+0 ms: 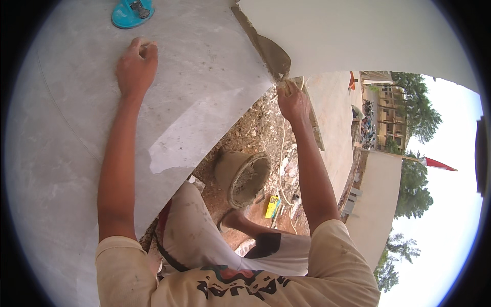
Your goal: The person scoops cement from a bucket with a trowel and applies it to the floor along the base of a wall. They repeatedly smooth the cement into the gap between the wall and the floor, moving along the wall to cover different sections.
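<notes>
My left hand (137, 69) rests on the large grey slab (189, 66), its fingers curled closed. What they hold, if anything, is hidden. Just beyond it a turquoise suction cup lifter (132, 14) sits on the same slab. My right hand (294, 102) is at the slab's right corner with fingers pressed together; I cannot make out what is in them. Right above those fingers is a dark grey-brown, rounded patch (274, 55), wet mortar or a blade, along the joint between the slab and a pale panel (358, 36).
A mortar-crusted bucket (248, 179) lies tipped on rubble ground below the slab's edge. Near it are a yellow packet (272, 206) and a pale cable (282, 153). My bent legs (197, 230) are beside the bucket. Farther right stand a low wall (376, 189), a red-and-white flag (439, 163) and trees.
</notes>
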A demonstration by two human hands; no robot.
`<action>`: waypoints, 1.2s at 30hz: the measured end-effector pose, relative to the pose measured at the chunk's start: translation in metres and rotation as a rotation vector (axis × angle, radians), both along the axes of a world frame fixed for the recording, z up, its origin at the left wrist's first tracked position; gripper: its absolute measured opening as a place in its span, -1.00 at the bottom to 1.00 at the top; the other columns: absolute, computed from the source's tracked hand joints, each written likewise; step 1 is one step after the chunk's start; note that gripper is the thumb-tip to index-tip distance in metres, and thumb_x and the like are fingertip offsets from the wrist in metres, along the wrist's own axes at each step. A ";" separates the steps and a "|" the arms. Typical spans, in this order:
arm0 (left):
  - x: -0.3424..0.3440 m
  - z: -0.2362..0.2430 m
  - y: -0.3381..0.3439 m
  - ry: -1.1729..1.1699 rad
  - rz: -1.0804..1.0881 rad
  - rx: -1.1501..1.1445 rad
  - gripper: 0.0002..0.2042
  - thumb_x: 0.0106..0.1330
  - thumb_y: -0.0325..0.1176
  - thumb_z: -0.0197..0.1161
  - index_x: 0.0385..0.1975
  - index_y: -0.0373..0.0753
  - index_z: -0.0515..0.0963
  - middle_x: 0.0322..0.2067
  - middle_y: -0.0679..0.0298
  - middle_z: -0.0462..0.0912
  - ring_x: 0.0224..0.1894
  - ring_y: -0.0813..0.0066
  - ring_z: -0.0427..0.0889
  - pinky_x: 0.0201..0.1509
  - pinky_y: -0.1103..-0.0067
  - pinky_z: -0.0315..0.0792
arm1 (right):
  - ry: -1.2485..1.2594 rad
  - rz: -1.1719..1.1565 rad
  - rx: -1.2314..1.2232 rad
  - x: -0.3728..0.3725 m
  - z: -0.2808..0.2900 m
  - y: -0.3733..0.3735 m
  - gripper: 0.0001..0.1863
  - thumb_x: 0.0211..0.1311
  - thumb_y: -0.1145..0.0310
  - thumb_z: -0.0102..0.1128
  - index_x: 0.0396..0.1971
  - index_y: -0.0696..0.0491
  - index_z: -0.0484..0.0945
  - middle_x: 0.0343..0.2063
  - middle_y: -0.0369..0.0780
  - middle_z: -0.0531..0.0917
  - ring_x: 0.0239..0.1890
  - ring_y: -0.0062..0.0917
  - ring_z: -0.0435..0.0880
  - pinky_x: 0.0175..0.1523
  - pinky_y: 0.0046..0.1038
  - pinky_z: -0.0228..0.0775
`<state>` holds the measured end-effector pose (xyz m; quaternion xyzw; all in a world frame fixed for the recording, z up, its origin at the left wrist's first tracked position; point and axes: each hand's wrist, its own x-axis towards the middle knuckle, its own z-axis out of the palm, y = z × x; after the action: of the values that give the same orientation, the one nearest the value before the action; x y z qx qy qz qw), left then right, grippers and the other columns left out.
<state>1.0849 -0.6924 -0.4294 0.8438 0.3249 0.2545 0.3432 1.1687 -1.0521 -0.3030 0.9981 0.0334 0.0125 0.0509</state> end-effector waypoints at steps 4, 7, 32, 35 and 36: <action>0.000 -0.005 0.001 0.028 0.019 0.057 -0.75 0.38 -0.14 0.15 -0.10 -0.06 0.65 -0.22 0.26 0.76 -0.16 0.35 0.73 -0.04 0.39 0.59 | 0.083 0.003 -0.017 0.013 -0.008 0.037 -0.41 0.31 0.01 0.09 0.27 -0.02 0.47 -0.08 0.06 0.70 0.02 -0.05 0.66 0.17 -0.11 0.45; -0.001 -0.005 0.004 -0.016 -0.034 0.006 -0.75 0.39 -0.13 0.15 -0.09 -0.07 0.64 -0.22 0.27 0.75 -0.15 0.35 0.73 -0.04 0.40 0.58 | 0.049 0.033 0.000 0.023 -0.019 0.028 -0.42 0.32 0.01 0.07 0.27 -0.01 0.47 -0.09 0.07 0.70 0.02 -0.05 0.66 0.18 -0.11 0.45; 0.002 -0.008 0.005 0.019 0.003 0.022 -0.74 0.40 -0.11 0.16 -0.06 -0.05 0.64 -0.22 0.29 0.75 -0.15 0.38 0.73 -0.03 0.40 0.58 | -0.026 -0.024 -0.106 -0.004 -0.005 -0.067 -0.46 0.29 -0.04 0.12 0.21 -0.13 0.54 -0.15 0.05 0.72 -0.03 -0.06 0.69 0.12 -0.10 0.49; 0.002 -0.007 0.000 0.051 0.028 0.063 -0.73 0.40 -0.11 0.15 -0.04 -0.05 0.63 -0.21 0.28 0.75 -0.14 0.38 0.73 -0.03 0.41 0.58 | -0.065 0.004 -0.075 -0.013 0.001 -0.090 -0.44 0.28 -0.05 0.12 0.22 -0.13 0.53 -0.14 0.05 0.72 -0.02 -0.06 0.69 0.12 -0.10 0.49; 0.001 -0.005 0.000 0.052 0.020 0.057 -0.72 0.40 -0.11 0.15 -0.04 -0.05 0.63 -0.21 0.27 0.75 -0.14 0.38 0.72 -0.04 0.41 0.58 | -0.054 -0.007 -0.051 -0.015 0.002 -0.093 -0.44 0.28 -0.05 0.13 0.22 -0.13 0.53 -0.14 0.06 0.71 -0.02 -0.06 0.68 0.12 -0.09 0.49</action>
<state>1.0857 -0.6919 -0.4345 0.8562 0.3347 0.2453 0.3077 1.1533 -1.1447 -0.3014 0.9958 0.0291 0.0386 0.0771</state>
